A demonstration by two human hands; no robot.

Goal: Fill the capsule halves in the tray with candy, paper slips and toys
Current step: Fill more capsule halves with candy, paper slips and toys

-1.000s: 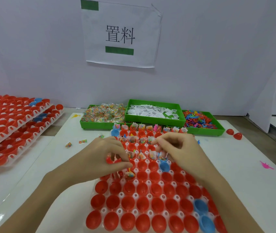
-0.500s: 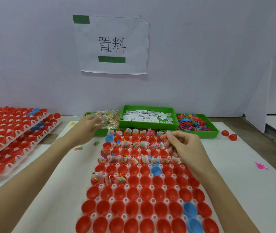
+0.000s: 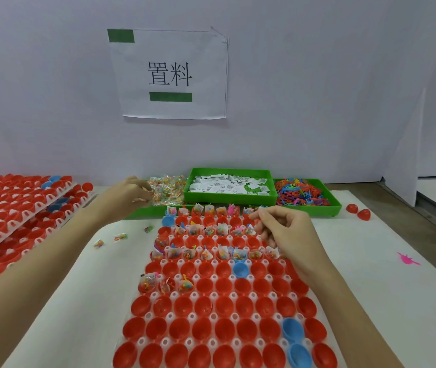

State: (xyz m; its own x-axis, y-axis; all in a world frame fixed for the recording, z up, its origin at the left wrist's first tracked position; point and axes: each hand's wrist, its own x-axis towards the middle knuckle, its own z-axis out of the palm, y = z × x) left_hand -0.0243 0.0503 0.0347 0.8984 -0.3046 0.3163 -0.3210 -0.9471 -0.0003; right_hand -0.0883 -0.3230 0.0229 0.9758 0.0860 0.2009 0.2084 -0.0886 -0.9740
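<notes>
A white tray [image 3: 213, 316] of red capsule halves [image 3: 204, 285], a few of them blue, lies in front of me. Its far rows hold candy, slips and toys, and three filled halves [image 3: 166, 284] sit further forward at the left. Behind it stand green bins of candy packets [image 3: 169, 189], paper slips [image 3: 227, 183] and plastic toys [image 3: 301, 193]. My left hand [image 3: 129, 193] reaches into the candy, its fingers curled on packets at the pile's edge. Over the tray's far right hovers my right hand [image 3: 283, 229], thumb against curled fingers; what it holds is hidden.
Stacked trays of red halves [image 3: 12, 208] fill the left side. Loose candy packets [image 3: 121, 237] lie on the white mat left of the tray. A pink toy [image 3: 408, 259] lies at the right, and two red halves [image 3: 357, 211] sit beyond the toy bin.
My left hand left the tray's front-left halves and went to the candy bin. My right hand stayed over the tray's far right. The view tilted up.
</notes>
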